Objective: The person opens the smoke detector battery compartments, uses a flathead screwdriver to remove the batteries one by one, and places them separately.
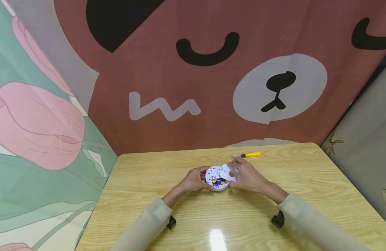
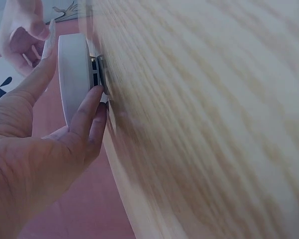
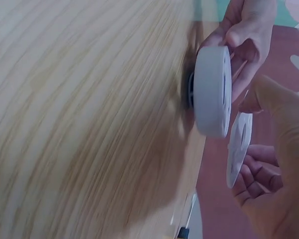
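Note:
A round white device [image 1: 212,172] sits low over the table in front of me, its recessed section showing yellow and purple batteries [image 1: 219,182]. My left hand [image 1: 193,179] grips the device by its rim. In the left wrist view, the thumb lies along one face and fingertips touch the dark, slotted part [image 2: 95,72] on its table side. My right hand [image 1: 247,176] pinches a thin white cover [image 1: 225,173] with a brown round spot. This cover partly overlaps the device in the head view; in the right wrist view a gap separates the cover [image 3: 239,149] from the body [image 3: 209,92].
Behind the hands, a yellow-handled screwdriver [image 1: 252,154] lies near the far edge of the wooden table [image 1: 149,167]. A printed brown curtain [image 1: 168,136] hangs right behind that edge. Glare shows on the table's near part.

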Available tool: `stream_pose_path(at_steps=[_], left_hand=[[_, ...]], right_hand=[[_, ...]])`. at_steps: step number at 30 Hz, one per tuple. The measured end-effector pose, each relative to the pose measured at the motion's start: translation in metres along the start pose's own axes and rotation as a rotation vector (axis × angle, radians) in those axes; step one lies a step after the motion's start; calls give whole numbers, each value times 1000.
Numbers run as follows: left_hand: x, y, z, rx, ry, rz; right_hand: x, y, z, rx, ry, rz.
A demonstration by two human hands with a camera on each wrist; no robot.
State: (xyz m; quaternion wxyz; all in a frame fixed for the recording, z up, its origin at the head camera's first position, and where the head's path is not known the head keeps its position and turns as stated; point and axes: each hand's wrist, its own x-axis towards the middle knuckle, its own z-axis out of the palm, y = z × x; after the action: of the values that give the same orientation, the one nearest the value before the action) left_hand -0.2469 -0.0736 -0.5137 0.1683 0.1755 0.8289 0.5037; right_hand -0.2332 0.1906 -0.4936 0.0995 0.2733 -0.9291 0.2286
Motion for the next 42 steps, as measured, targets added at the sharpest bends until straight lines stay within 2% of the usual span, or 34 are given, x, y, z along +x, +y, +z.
stream_pose_path(at_steps=[6,15,25,35,42], left_hand=[[0,0,2,1,4,-13],[0,1,3,33,23,5],[2,2,5,84,18,15],[4,0,7,92,51,20],[5,0,6,81,69,19]], right_hand=[[-6,17,-5,-11,7,-65],[-14,47,-14,-46,5,-140],[-24,73,-30,-86,0,-148],[-35,99,-47,-84,-5,-149],[-44,118,-59,-91,-48,-120]])
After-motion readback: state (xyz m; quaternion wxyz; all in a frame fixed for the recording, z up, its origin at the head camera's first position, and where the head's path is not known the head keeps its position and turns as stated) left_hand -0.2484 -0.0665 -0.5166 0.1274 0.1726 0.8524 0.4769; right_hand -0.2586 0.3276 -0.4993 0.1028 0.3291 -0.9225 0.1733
